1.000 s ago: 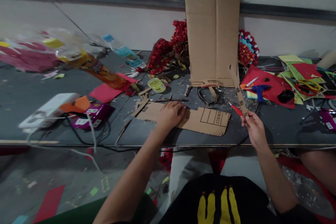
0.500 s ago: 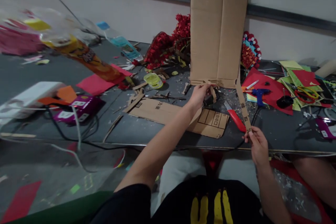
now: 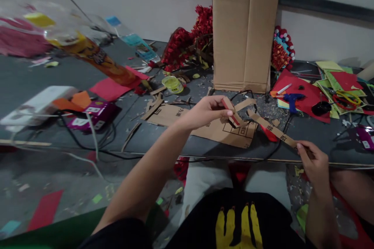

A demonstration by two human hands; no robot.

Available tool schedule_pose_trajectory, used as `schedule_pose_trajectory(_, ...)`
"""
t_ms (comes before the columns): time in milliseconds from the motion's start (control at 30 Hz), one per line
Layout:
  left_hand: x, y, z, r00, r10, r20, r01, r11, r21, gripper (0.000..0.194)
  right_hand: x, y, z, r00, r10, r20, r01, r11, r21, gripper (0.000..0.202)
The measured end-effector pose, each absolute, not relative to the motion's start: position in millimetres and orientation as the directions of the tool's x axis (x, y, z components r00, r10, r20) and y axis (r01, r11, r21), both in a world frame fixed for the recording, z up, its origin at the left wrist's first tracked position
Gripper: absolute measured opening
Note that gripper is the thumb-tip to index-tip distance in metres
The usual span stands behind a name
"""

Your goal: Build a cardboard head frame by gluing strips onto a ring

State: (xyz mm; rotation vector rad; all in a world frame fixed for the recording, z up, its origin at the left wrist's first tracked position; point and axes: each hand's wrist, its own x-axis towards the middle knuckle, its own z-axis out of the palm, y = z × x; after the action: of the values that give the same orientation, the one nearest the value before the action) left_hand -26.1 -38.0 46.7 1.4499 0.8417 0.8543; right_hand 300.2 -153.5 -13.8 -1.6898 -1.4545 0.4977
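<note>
Grey tabletop (image 3: 324, 135), red-edged band (image 3: 236, 119) lifted in left hand (image 3: 210, 113), cardboard strip (image 3: 271, 128) tilted further

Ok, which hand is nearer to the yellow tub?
Left. The left hand is in front of the tub and to its right; the right hand is much farther right.

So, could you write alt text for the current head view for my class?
A person's left grip pinches a red-edged brown cardboard piece, while the right grip holds a narrow printed brown cardboard strip at a cluttered dark grey table.
</note>
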Motion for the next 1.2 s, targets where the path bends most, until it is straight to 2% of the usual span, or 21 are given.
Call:
schedule_pose_trajectory(233,-25.8,-50.4,44.7,0.448,0.893,0.052,0.034,-0.075,0.997,0.028,283.8,-155.0,-14.9,0.120,0.956,0.267,0.582,0.150,-0.800,0.021)
schedule_pose_trajectory(533,-23.1,-52.5,39.0,0.390,0.921,-0.008,-0.036,0.024,0.999,0.027,278.6,-154.6,-22.5,0.047,0.974,0.223,0.572,0.157,-0.805,0.018)
schedule_pose_trajectory(800,-19.1,-56.9,46.1,0.388,0.920,-0.052,0.018,0.048,0.999,0.024,265.1,-142.9,-4.6,-0.183,0.965,0.189,0.718,0.262,-0.644,0.018)
schedule_pose_trajectory(900,-12.2,-61.7,55.6,0.368,0.927,-0.067,0.029,0.060,0.998,0.025,241.7,-144.7,11.2,-0.168,0.969,0.180,0.703,0.245,-0.668,0.019)
schedule_pose_trajectory(1033,-7.6,-66.3,66.6,0.368,0.927,-0.078,0.014,0.079,0.997,0.024,219.1,-146.6,25.3,-0.251,0.962,0.103,0.592,0.237,-0.770,0.019)
schedule_pose_trajectory(1200,-13.1,-68.2,71.5,0.491,0.859,-0.145,0.015,0.158,0.987,0.025,219.9,-144.4,24.1,-0.362,0.931,0.053,0.431,0.217,-0.876,0.019)
